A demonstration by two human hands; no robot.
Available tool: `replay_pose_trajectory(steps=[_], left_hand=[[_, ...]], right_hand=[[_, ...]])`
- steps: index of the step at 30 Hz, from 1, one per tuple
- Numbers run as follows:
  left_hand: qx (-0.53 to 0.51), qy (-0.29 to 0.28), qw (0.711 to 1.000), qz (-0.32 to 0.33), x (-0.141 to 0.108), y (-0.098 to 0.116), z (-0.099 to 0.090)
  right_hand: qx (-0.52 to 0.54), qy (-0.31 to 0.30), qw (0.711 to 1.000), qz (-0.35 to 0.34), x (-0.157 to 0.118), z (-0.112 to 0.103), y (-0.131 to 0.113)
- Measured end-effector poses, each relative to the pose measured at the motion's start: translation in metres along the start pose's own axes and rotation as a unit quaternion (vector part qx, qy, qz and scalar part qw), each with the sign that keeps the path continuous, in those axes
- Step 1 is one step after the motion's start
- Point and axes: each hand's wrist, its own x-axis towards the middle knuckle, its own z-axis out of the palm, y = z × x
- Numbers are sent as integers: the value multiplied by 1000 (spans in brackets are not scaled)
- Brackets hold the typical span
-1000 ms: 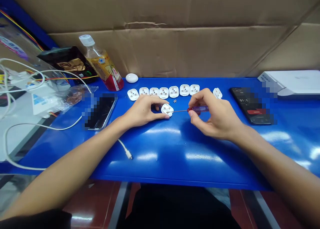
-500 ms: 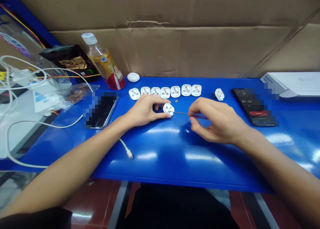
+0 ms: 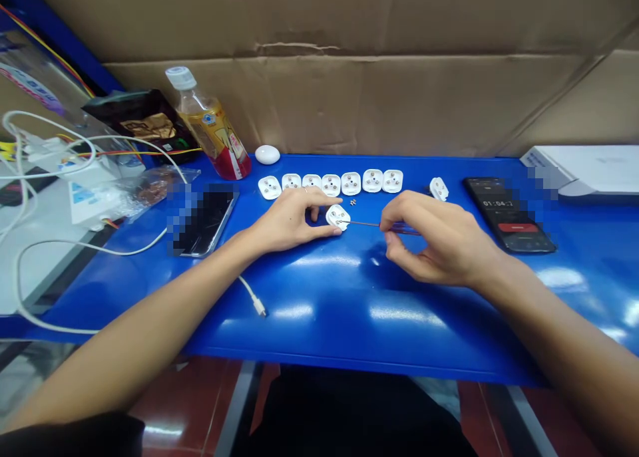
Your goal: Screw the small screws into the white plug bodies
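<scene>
Between its thumb and fingers, my left hand grips a small white plastic plug housing by its edges, metal parts facing up. My right hand pinches a screwdriver with a thin shaft; its handle is mostly hidden in the fingers. The tip reaches a metal part inside the housing. Just behind lie a few tiny screws. A row of several similar white housings with metal parts stretches along the back. One more white piece rests apart at the right.
At the left are a phone, a drink bottle, a black bag and a white cable. A white egg-shaped case sits near the cardboard wall. On the right lie a phone with a timer and a white box.
My right hand has shifted slightly right, showing a little more of the screwdriver shaft. My left hand still holds the housing in about the same spot.
</scene>
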Motion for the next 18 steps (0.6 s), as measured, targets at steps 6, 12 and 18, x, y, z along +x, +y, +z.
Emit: replay_pose_trajectory(steps=[6, 12, 18], left_hand=[[-30, 60, 997, 31, 0, 8, -3], [-97, 77, 991, 51, 0, 12, -2], [-117, 90, 987, 57, -1, 14, -1]], right_hand=[[-7, 22, 1000, 15, -3, -1, 0], [-7, 65, 998, 25, -6, -1, -2], [-2, 65, 997, 29, -6, -1, -3]])
